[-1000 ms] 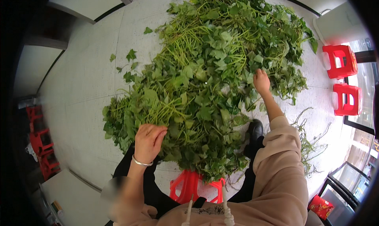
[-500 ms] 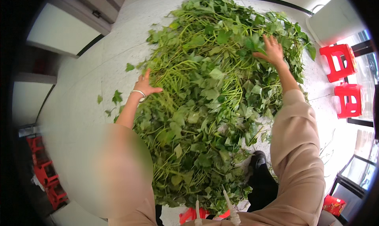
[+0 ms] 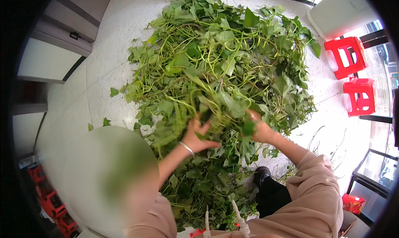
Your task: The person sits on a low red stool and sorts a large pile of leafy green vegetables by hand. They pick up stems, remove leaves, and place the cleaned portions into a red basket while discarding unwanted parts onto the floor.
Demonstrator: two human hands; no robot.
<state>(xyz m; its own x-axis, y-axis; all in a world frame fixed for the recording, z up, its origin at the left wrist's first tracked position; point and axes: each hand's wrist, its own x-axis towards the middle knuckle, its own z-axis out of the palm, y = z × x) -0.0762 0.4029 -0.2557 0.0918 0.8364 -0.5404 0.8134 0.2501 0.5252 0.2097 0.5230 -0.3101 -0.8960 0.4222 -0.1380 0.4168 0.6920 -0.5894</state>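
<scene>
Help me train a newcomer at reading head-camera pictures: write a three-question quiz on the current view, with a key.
1. Fill the gap: the left hand and the right hand are among green, leafy ____.
2. True or false: the silver-coloured bangle is on the right wrist.
3. How many red stools stand at the picture's right?

Key:
1. Stems (or vines).
2. False; it is on the left one.
3. Two.

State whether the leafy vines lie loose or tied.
Loose: the leafy vines sprawl tangled across the floor, no tie visible.
</scene>
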